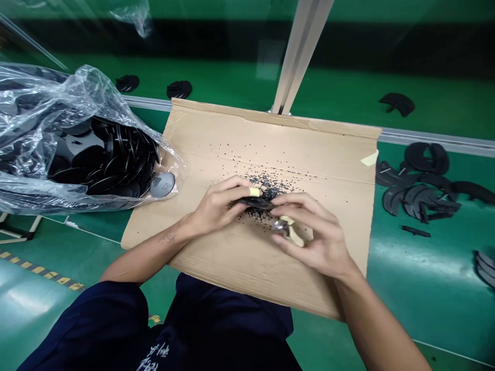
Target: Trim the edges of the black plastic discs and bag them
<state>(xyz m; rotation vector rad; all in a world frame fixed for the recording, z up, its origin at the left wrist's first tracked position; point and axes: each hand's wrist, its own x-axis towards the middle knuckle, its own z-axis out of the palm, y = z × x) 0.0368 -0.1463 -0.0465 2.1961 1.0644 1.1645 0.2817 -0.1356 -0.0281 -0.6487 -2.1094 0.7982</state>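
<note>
My left hand pinches a thin black plastic disc by its left edge, above the cardboard sheet. Yellow tape wraps one of its fingertips. My right hand reaches in from the right, its upper fingers touching the disc's right end. Its curled fingers hold a small tool with a shiny rounded metal end; pale yellow wrapping shows beside the metal. Blur hides the tool's exact kind. Many tiny black bits lie scattered on the cardboard under and beyond both hands.
At left, a clear plastic bag spills black discs; one grey disc rests at its mouth. Curved black pieces lie on the green tabletop at right. A metal post rises behind the cardboard, near more black parts.
</note>
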